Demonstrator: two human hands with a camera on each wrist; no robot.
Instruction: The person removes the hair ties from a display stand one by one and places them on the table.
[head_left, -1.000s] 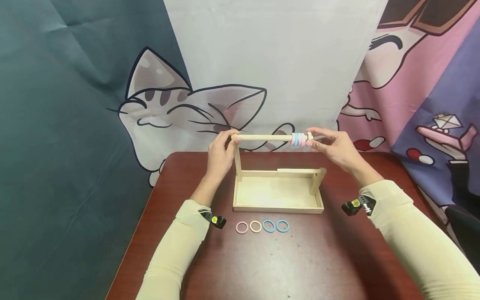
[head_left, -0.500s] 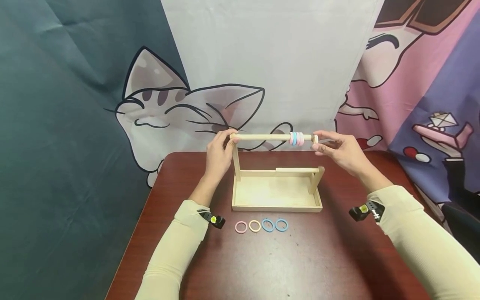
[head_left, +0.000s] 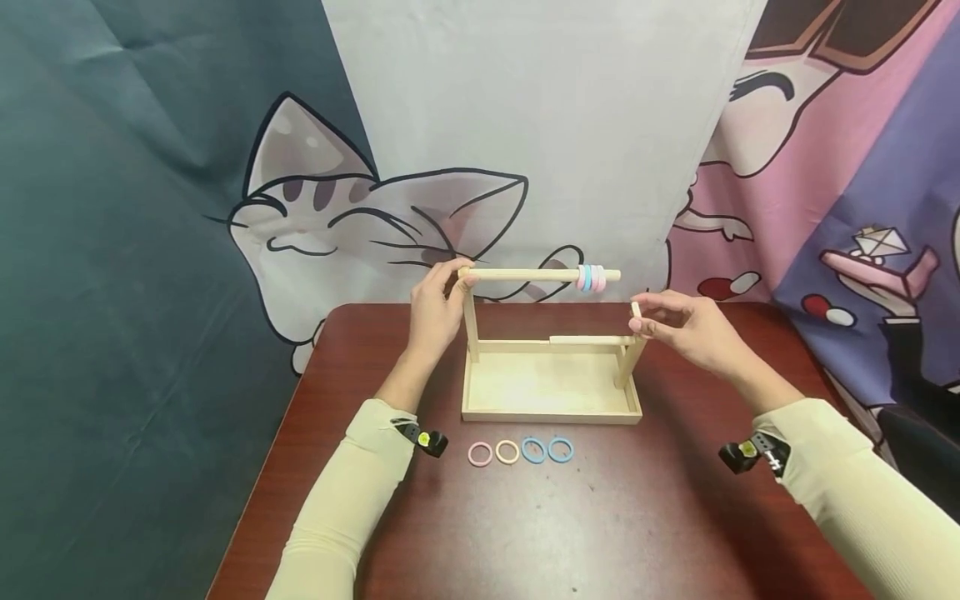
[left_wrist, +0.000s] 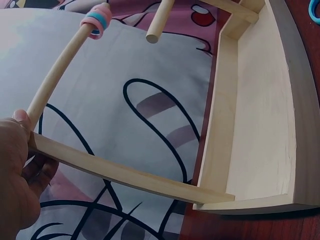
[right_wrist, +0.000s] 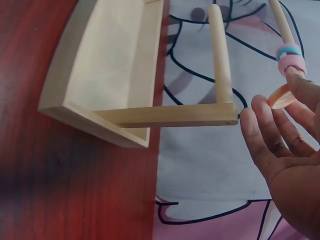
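Note:
A wooden stand (head_left: 551, 417) has a tall left post (left_wrist: 125, 170) with an upper rod (head_left: 517, 274) that points right, and a short right post (right_wrist: 170, 116) with a lower rod (head_left: 588, 340). Pink and blue rings (head_left: 591, 277) hang near the upper rod's free end. My left hand (head_left: 438, 302) grips the corner where the tall post and the upper rod meet. Between thumb and fingers, my right hand (head_left: 686, 325) pinches a cream ring (right_wrist: 282, 97), off the rod, just above the short post.
In front of the stand's tray, a pink ring (head_left: 480, 454), a cream ring (head_left: 507, 452) and two blue rings, a left one (head_left: 533, 450) and a right one (head_left: 560, 449), lie in a row on the reddish-brown table (head_left: 600, 533). A printed cloth (head_left: 570, 125) hangs behind.
My right hand has drawn the cream ring off the upper rod's free end, then moved down and a little right with it. The left hand keeps its grip on the corner.

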